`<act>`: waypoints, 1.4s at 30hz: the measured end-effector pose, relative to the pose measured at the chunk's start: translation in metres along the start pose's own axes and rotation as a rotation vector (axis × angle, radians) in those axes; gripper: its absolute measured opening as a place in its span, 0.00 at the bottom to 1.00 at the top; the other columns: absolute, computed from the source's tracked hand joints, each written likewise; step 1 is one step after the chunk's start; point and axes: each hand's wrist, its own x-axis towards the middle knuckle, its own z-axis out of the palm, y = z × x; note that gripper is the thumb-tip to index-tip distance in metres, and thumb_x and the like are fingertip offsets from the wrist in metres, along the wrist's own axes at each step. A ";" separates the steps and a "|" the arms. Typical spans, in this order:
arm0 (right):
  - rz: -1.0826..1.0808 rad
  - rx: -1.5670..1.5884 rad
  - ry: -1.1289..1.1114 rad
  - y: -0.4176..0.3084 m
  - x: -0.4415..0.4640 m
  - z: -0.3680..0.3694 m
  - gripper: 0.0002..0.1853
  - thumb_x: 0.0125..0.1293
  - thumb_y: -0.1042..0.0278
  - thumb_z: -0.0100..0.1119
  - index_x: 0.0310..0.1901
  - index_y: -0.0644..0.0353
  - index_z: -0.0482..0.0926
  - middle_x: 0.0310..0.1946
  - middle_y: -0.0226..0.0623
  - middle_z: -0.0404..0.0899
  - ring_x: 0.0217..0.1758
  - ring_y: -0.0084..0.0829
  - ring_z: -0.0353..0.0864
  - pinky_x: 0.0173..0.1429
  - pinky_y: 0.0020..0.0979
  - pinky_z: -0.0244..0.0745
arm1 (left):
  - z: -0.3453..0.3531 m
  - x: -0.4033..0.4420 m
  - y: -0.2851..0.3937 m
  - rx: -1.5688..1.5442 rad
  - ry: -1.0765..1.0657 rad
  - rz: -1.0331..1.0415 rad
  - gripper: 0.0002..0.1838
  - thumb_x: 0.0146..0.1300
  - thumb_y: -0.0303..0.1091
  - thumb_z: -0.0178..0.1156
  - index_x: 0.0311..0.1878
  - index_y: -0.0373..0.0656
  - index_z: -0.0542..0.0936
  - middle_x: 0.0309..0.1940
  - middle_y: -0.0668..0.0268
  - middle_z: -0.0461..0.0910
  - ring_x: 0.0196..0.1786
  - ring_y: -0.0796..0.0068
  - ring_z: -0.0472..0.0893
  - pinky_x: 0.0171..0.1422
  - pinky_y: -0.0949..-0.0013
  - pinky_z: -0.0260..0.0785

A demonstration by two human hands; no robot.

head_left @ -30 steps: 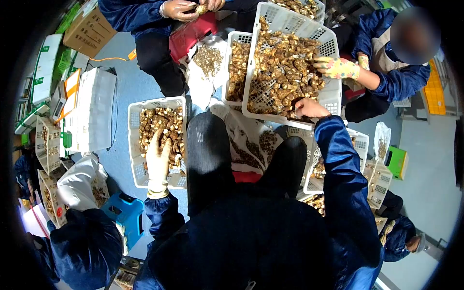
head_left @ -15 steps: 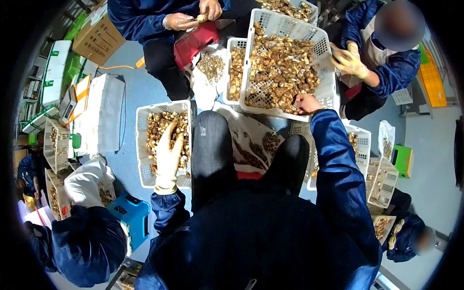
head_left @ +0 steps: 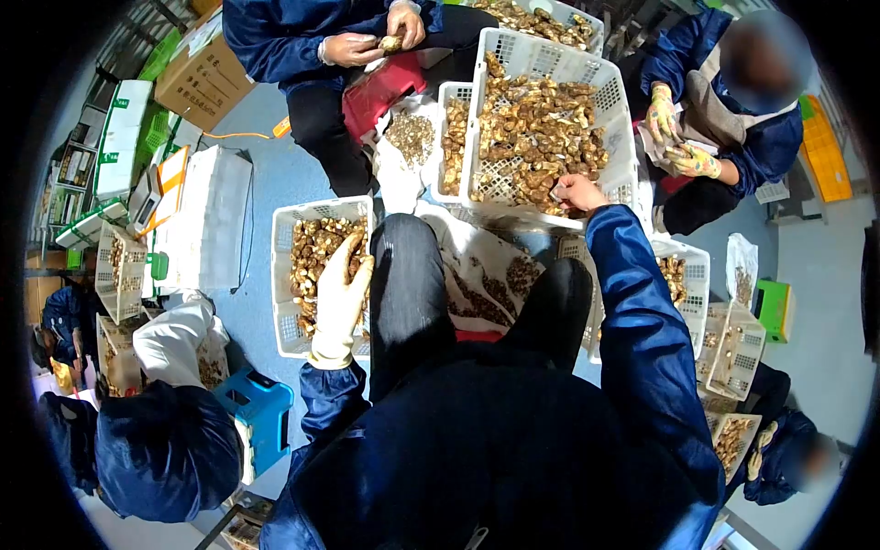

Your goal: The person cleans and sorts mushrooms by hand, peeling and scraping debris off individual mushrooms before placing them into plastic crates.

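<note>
My left hand, in a cream glove, rests above a white crate of brown mushrooms beside my left leg. Its fingers are stretched out, with the thumb apart, and no item shows in them. My right hand is bare and reaches over the near edge of a large white crate. Brown and cream mushrooms fill that crate. The right fingers are pinched together; a small pale thing shows at their tips, too small to name.
Across from me a person's gloved hands hold a mushroom. Another person in patterned gloves sits at the right. A white sack with scraps lies between my knees. A blue stool and a clear bin stand left.
My left hand has shifted a little to the right and lower over its crate. The right hand stays pinched at the large crate. The right co-worker's hands have drawn back toward their body.
</note>
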 end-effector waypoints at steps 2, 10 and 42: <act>-0.063 -0.150 0.086 0.000 0.003 0.003 0.11 0.59 0.66 0.61 0.26 0.63 0.74 0.19 0.37 0.74 0.26 0.27 0.75 0.36 0.35 0.73 | 0.000 0.000 -0.004 -0.004 0.014 -0.008 0.21 0.61 0.30 0.59 0.58 0.36 0.73 0.52 0.52 0.77 0.55 0.61 0.77 0.62 0.66 0.65; -0.316 -0.175 0.141 -0.106 -0.061 -0.045 0.09 0.60 0.68 0.59 0.32 0.65 0.73 0.21 0.42 0.74 0.27 0.31 0.76 0.34 0.32 0.69 | 0.024 0.006 0.020 -0.794 -0.225 -0.209 0.25 0.63 0.28 0.56 0.64 0.34 0.66 0.57 0.54 0.74 0.61 0.66 0.72 0.68 0.68 0.60; -0.569 0.680 0.436 -0.154 -0.265 0.064 0.07 0.66 0.78 0.49 0.36 0.71 0.76 0.40 0.40 0.82 0.39 0.23 0.80 0.44 0.24 0.73 | 0.079 -0.051 0.133 -0.881 -0.633 -0.422 0.19 0.65 0.32 0.59 0.57 0.36 0.73 0.46 0.64 0.80 0.42 0.79 0.80 0.46 0.77 0.73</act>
